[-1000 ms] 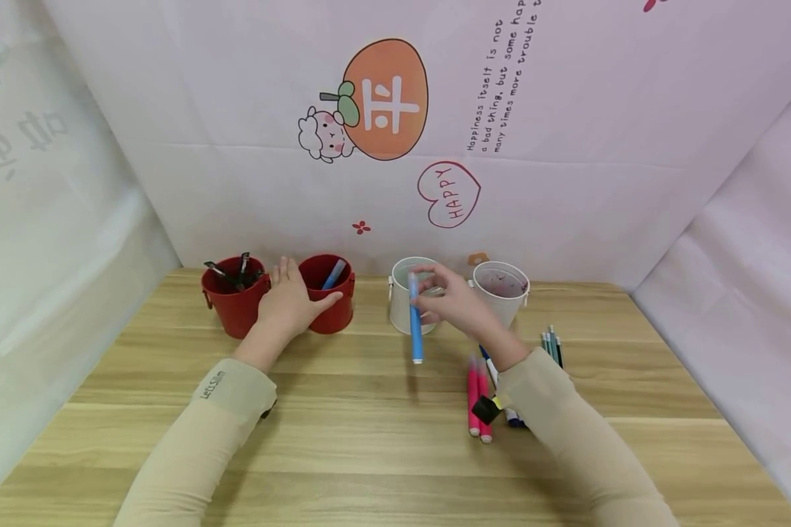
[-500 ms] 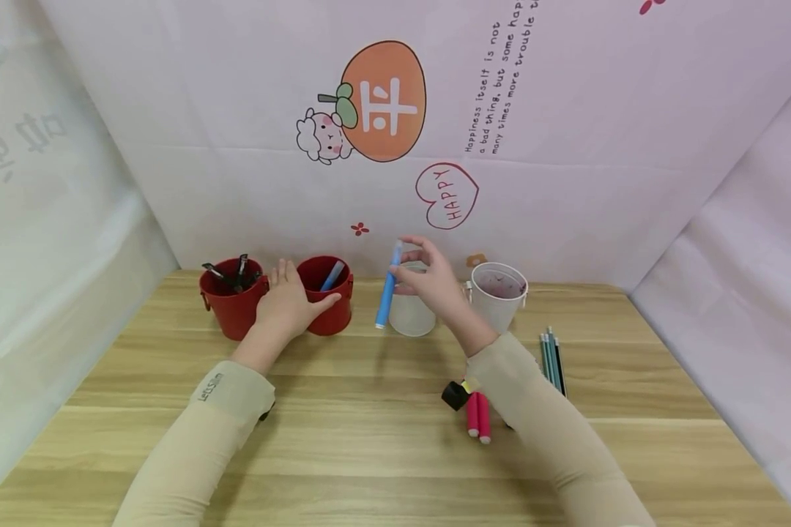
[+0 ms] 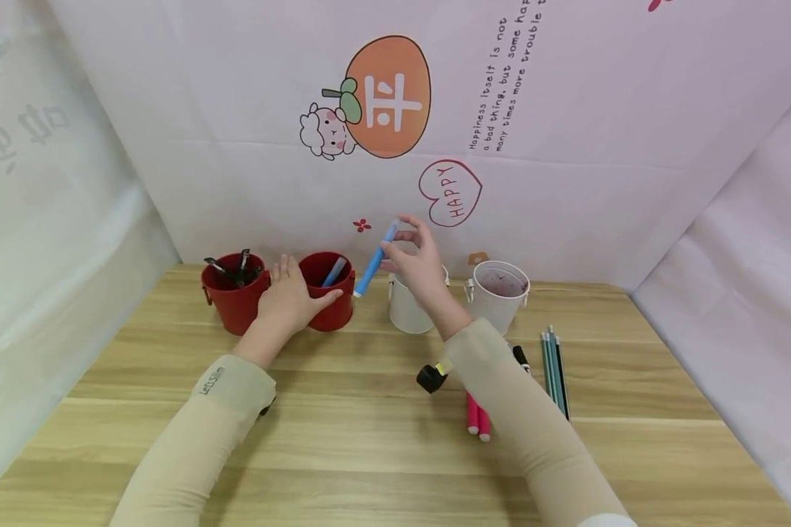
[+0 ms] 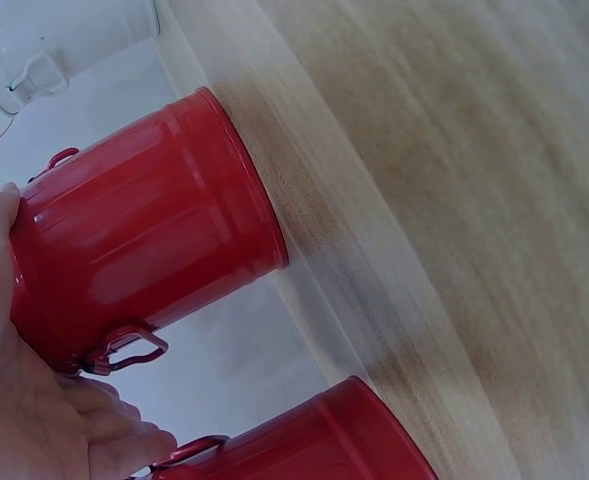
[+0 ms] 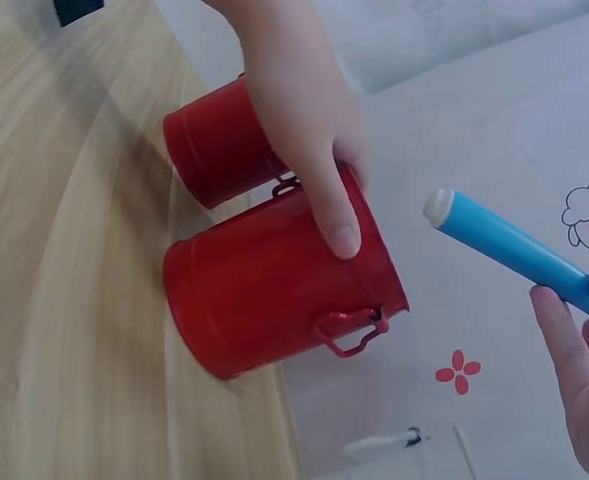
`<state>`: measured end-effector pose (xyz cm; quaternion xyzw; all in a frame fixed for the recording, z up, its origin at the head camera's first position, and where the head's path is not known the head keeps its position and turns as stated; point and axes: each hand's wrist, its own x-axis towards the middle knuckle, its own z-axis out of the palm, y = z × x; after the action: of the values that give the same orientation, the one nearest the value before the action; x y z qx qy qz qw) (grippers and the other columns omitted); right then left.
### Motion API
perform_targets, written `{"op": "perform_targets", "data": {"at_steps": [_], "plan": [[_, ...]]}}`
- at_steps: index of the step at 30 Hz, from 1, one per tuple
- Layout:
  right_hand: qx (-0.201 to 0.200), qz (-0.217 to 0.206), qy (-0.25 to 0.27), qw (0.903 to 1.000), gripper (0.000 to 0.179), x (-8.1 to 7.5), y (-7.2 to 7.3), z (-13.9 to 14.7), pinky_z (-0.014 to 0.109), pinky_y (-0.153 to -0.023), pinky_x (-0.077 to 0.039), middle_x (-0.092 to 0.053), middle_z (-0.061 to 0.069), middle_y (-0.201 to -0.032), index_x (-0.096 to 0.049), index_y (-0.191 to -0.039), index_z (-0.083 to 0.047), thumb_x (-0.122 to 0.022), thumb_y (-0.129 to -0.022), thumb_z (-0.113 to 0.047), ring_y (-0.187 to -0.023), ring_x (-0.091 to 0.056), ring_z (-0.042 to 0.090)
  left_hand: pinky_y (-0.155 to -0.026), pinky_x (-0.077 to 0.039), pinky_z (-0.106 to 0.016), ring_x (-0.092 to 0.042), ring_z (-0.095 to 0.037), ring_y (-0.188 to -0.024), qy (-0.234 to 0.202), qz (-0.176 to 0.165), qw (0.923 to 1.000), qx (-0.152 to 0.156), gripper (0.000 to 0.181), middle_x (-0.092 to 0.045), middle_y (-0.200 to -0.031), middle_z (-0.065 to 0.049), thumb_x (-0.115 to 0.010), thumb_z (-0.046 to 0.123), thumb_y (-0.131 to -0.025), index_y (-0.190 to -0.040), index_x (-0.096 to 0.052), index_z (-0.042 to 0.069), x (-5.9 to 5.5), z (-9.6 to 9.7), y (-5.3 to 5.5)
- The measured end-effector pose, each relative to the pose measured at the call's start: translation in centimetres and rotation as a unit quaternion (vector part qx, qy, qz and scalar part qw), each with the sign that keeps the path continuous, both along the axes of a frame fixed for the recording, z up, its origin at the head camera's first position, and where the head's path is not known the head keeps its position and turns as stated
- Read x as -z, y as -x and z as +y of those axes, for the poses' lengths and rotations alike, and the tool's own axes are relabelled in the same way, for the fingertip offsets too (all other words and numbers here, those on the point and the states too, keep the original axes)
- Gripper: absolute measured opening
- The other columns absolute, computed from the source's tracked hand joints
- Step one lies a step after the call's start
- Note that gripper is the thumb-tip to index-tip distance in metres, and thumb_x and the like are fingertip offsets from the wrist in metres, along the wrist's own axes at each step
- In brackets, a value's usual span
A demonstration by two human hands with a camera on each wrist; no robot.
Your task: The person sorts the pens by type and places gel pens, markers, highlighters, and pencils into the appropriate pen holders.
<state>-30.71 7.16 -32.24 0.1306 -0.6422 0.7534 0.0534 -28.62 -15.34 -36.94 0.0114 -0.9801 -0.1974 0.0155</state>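
My right hand (image 3: pixel 418 267) pinches a blue marker (image 3: pixel 371 269) near its upper end, in the air in front of the back cloth. The marker slants, its white-tipped lower end close to the rim of the right red bucket (image 3: pixel 332 315). In that bucket leans another blue marker (image 3: pixel 334 271). My left hand (image 3: pixel 286 300) touches the same bucket, thumb (image 5: pixel 334 220) laid along the front just below the rim. Its other fingers are extended at the side, between this bucket and the left red bucket (image 3: pixel 234 307), which holds dark slender tools (image 3: pixel 240 269).
A white bucket (image 3: pixel 409 307) stands behind my right wrist, another white bucket (image 3: pixel 497 300) to its right. Pink markers (image 3: pixel 477 424), a black-capped pen (image 3: pixel 519 356) and several pencils (image 3: pixel 554 369) lie on the wooden table (image 3: pixel 343 454), partly under my right forearm. Cloth walls enclose the back and sides.
My right hand has moved left and up with the blue marker, from in front of the left white bucket towards the right red bucket, and the marker has tilted. My left hand stays put.
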Motion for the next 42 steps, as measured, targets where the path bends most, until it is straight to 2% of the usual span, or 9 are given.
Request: {"op": "perform_targets", "data": {"at_steps": [4,8,15,21,26,29,31,40,42], "plan": [[0.015,0.025,0.025,0.9993,0.058,-0.1,0.4,-0.8,0.036,-0.076,-0.062,-0.052,0.011,-0.114,-0.040,-0.149,-0.002,-0.065,-0.097,0.006,-0.079,-0.069,0.015,-0.106,-0.042,-0.061,-0.005,-0.049,-0.153,0.000,-0.001,1.0000,0.000,0.119,-0.002,-0.166,-0.031,-0.059,0.069,-0.093,-0.158,-0.002,-0.013,-0.1,-0.1,0.1],[0.039,0.036,0.048,0.9974,0.058,-0.1,0.6,-1.7,0.039,-0.080,-0.061,-0.052,0.010,-0.114,-0.038,-0.148,-0.004,-0.064,-0.097,0.007,-0.083,-0.068,0.016,-0.104,-0.044,-0.061,-0.003,-0.049,-0.153,0.000,-0.003,1.0000,-0.003,0.120,-0.001,-0.167,-0.031,-0.059,0.069,-0.092,-0.158,-0.001,-0.013,-0.2,-0.1,0.0],[0.079,0.044,0.071,0.9933,0.056,0.6,0.7,-2.6,0.042,-0.083,-0.061,-0.049,0.012,-0.115,-0.037,-0.144,-0.005,-0.063,-0.097,0.010,-0.083,-0.063,0.018,-0.102,-0.046,-0.061,-0.003,-0.049,-0.153,0.001,-0.001,1.0000,-0.004,0.120,-0.001,-0.167,-0.030,-0.059,0.071,-0.092,-0.158,-0.002,-0.012,-0.1,0.0,0.0],[0.085,0.037,0.085,0.9921,0.054,1.5,0.8,-3.2,0.052,-0.090,-0.057,-0.049,0.011,-0.115,-0.038,-0.142,-0.004,-0.062,-0.097,0.011,-0.083,-0.062,0.020,-0.103,-0.045,-0.061,-0.003,-0.049,-0.153,-0.002,0.000,1.0000,-0.004,0.120,-0.002,-0.167,-0.030,-0.059,0.070,-0.092,-0.158,-0.002,-0.012,-0.1,0.2,0.0],[0.078,0.036,0.062,0.9943,0.053,2.1,0.5,-3.7,0.038,-0.085,-0.061,-0.050,0.012,-0.117,-0.039,-0.142,-0.001,-0.063,-0.096,0.011,-0.086,-0.063,0.022,-0.105,-0.042,-0.062,-0.004,-0.049,-0.152,-0.006,-0.001,1.0000,-0.002,0.119,-0.002,-0.167,-0.031,-0.060,0.069,-0.092,-0.158,-0.003,-0.013,0.0,0.3,-0.2],[0.074,0.038,0.047,0.9954,0.050,2.6,0.4,-3.9,0.033,-0.083,-0.061,-0.051,0.013,-0.118,-0.043,-0.139,-0.004,-0.064,-0.096,0.010,-0.088,-0.064,0.023,-0.108,-0.039,-0.062,-0.004,-0.049,-0.152,-0.004,-0.002,1.0000,0.002,0.119,-0.002,-0.166,-0.031,-0.059,0.069,-0.092,-0.158,-0.003,-0.013,0.1,0.3,-0.2],[0.070,0.041,0.038,0.9960,0.048,2.9,0.3,-4.0,0.037,-0.086,-0.060,-0.052,0.014,-0.119,-0.045,-0.137,-0.006,-0.064,-0.096,0.010,-0.090,-0.064,0.024,-0.109,-0.039,-0.062,-0.004,-0.049,-0.152,-0.003,-0.002,1.0000,0.002,0.119,-0.002,-0.166,-0.031,-0.059,0.069,-0.092,-0.158,-0.003,-0.013,0.1,0.3,-0.2],[0.048,0.067,0.008,0.9966,0.046,3.6,0.3,-4.6,0.056,-0.087,-0.057,-0.057,0.019,-0.113,-0.050,-0.137,0.005,-0.066,-0.095,0.010,-0.090,-0.067,0.025,-0.109,-0.039,-0.061,-0.005,-0.049,-0.152,0.000,0.003,1.0000,-0.001,0.118,-0.003,-0.166,-0.031,-0.060,0.069,-0.092,-0.158,-0.004,-0.013,0.0,0.1,-0.1],[0.051,0.063,-0.003,0.9967,0.041,3.6,0.2,-4.8,0.055,-0.086,-0.058,-0.058,0.019,-0.113,-0.053,-0.134,0.005,-0.066,-0.095,0.009,-0.090,-0.067,0.024,-0.109,-0.038,-0.061,-0.005,-0.049,-0.152,-0.001,0.003,1.0000,-0.001,0.118,-0.003,-0.166,-0.031,-0.060,0.068,-0.092,-0.158,-0.004,-0.013,-0.1,0.1,-0.1]]}}
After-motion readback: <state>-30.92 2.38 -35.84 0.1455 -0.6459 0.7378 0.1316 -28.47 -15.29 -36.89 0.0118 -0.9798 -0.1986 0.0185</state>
